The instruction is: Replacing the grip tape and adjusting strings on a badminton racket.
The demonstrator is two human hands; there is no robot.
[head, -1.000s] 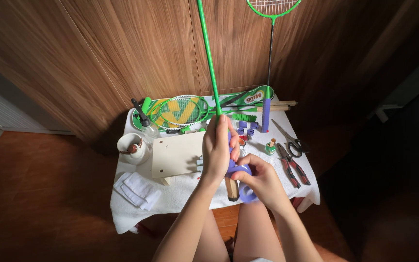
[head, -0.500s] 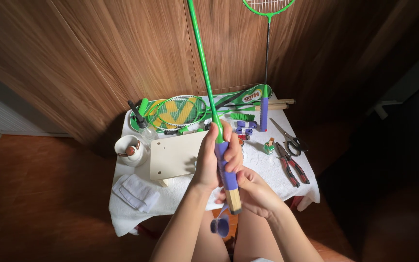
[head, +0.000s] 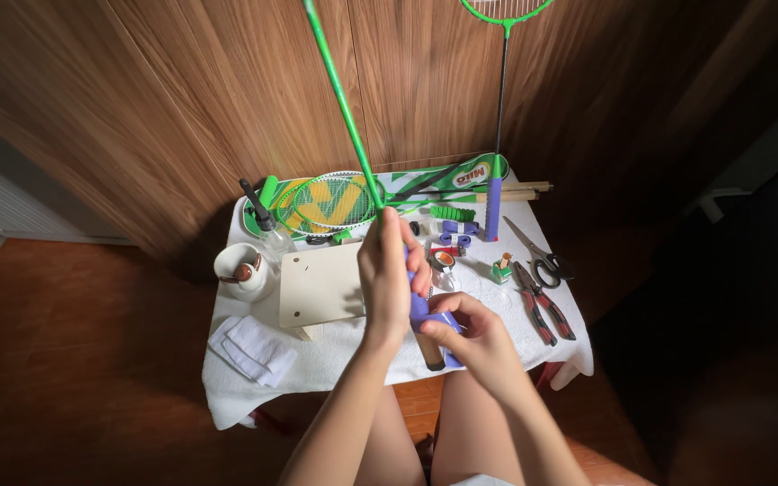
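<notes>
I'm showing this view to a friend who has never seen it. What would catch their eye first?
Most striking is the green racket slanting up from the middle of the view, its handle gripped by the left hand while the right hand pinches purple grip tape at the butt end. Behind the hands, a white-clothed table holds a racket cover, scissors and red pliers; a second racket leans on the wooden wall.

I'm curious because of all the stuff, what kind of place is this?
Probably a home corner for fixing badminton rackets: a small cloth-covered table by a wood-panelled wall, holding rackets, pliers and scissors.
</notes>
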